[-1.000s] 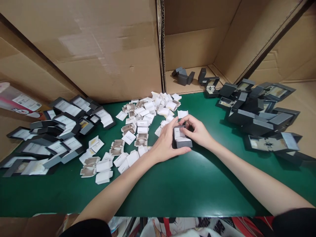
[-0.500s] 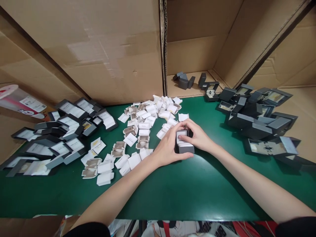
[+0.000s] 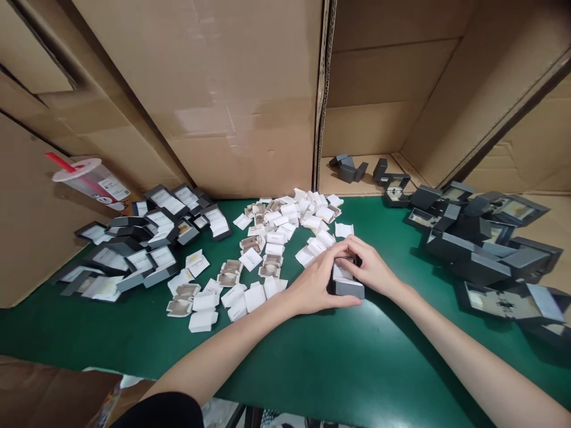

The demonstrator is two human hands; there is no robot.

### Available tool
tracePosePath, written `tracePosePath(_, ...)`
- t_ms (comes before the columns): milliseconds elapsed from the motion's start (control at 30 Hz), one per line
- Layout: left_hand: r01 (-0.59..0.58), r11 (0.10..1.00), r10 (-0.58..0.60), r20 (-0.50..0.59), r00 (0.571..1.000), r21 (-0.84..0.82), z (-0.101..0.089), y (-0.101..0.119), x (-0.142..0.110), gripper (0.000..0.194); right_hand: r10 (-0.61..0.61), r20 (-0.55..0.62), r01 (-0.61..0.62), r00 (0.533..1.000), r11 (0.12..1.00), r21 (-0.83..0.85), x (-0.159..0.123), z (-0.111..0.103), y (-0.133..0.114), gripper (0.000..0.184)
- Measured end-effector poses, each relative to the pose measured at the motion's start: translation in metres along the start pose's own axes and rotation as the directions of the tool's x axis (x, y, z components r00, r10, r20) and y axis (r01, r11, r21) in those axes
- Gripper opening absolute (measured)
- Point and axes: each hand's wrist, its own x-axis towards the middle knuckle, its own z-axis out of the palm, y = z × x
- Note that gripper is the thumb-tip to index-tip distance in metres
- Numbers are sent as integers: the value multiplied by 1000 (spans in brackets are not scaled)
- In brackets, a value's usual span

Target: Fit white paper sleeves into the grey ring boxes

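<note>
My left hand (image 3: 317,284) and my right hand (image 3: 369,268) both close around a small dark grey box (image 3: 348,287) with a white insert, resting on the green table (image 3: 312,356). The left thumb lies along the box's front and the left fingers curl over its top. My right fingers press on the white insert from the right side. Just left of my hands lies a spread of several small white folded cards and beige inserts (image 3: 276,238).
A heap of open dark grey boxes (image 3: 486,249) fills the right side. Flat grey boxes with white cards (image 3: 143,244) lie at the left. A plastic cup with a red straw (image 3: 89,178) lies far left. Cardboard walls (image 3: 232,95) stand behind, with two grey boxes (image 3: 352,169) inside an opening.
My hands have stayed closed on the grey box, with the right fingers shifting over its insert. The view has tilted up and drawn back, bringing the cup into sight.
</note>
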Motion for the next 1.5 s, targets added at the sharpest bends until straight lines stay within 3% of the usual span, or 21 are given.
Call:
tracePosePath(133,-21,1000,21,-26,999,-2,5,-3,-1,110,-35,129,26,991,997,71,0,-6,3,27)
tracePosePath(333,17,998,-14,-60,998,52,11,-5,-4,107,-16,151,13,988,1000,27,-1,-8,5,19)
tracePosePath(533,-62,987,70,-53,996,147,16,-4,-6,119,2,293,-64,956,977,202,-1,-17,6,41)
tracePosePath(700,-19,985,30,-65,997,169,17,-8,-7,112,67,228,-98,971,987,128,-4,-12,5,31)
tracePosePath(833,-56,990,76,-157,985,131,22,-1,-11,116,86,221,-165,971,914,370,-8,-13,12,38)
tracePosePath(967,-48,983,102,-314,944,176,19,25,-26,111,260,66,-241,963,727,643,-9,-17,28,31)
tracePosePath(1033,-21,978,101,-389,916,205,6,36,-37,106,355,49,-279,934,633,723,-8,-17,36,30)
tracePosePath(1133,115,943,71,-526,847,312,-31,35,-55,97,426,78,-324,902,545,773,-5,-17,39,31)
tracePosePath(1300,357,785,64,-640,766,506,-117,-11,-79,92,451,55,-322,891,541,777,-4,-15,36,30)
tracePosePath(1367,410,709,79,-642,763,574,-148,-33,-85,93,452,38,-317,891,561,764,-4,-13,36,30)
tracePosePath(1500,403,605,91,-562,822,687,-188,-61,-90,91,444,29,-309,895,572,760,-5,-10,38,29)
